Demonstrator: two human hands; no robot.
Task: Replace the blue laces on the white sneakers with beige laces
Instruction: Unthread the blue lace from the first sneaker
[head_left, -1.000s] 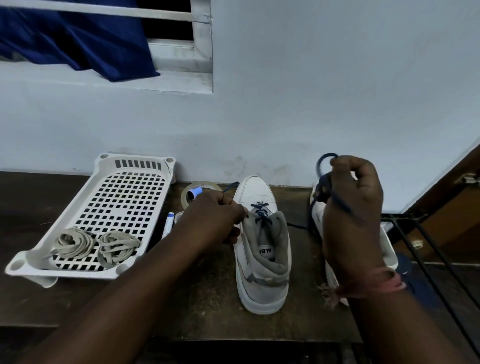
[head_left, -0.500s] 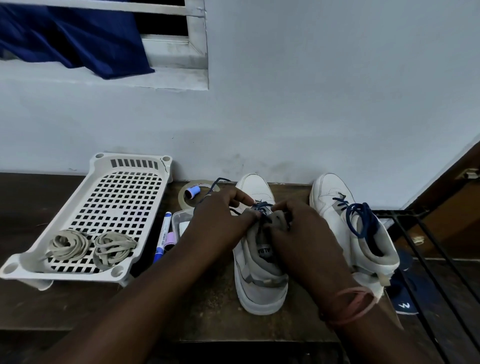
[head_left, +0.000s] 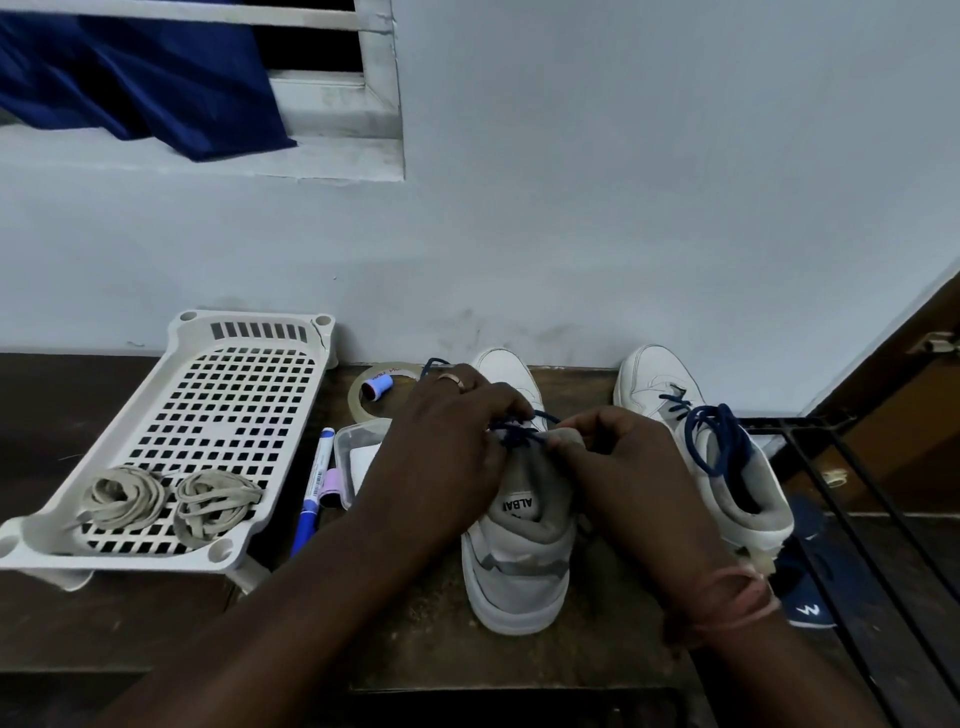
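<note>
Gripping the blue lace (head_left: 524, 434) over the tongue of the near sneaker (head_left: 519, 551), the left hand (head_left: 452, 441) and the right hand (head_left: 618, 462) meet at the top eyelets, each pinching a stretch of it between curled fingers. This sneaker stands on the dark wooden table (head_left: 405, 639), toe toward the wall. The second sneaker (head_left: 706, 457) stands just beside it on the right, near the table's edge, with a loose blue lace (head_left: 714, 441) heaped in loops over its opening. To the left, well apart from the shoes, a white perforated tray (head_left: 228, 395) holds two bundles of beige laces (head_left: 171, 501) at its near end. Between tray and near sneaker lie a blue marker (head_left: 311, 493), a roll of clear tape (head_left: 374, 395) and a small clear box (head_left: 358, 452), partly hidden by the left hand. A blue cloth (head_left: 135, 88) hangs at the window above.
</note>
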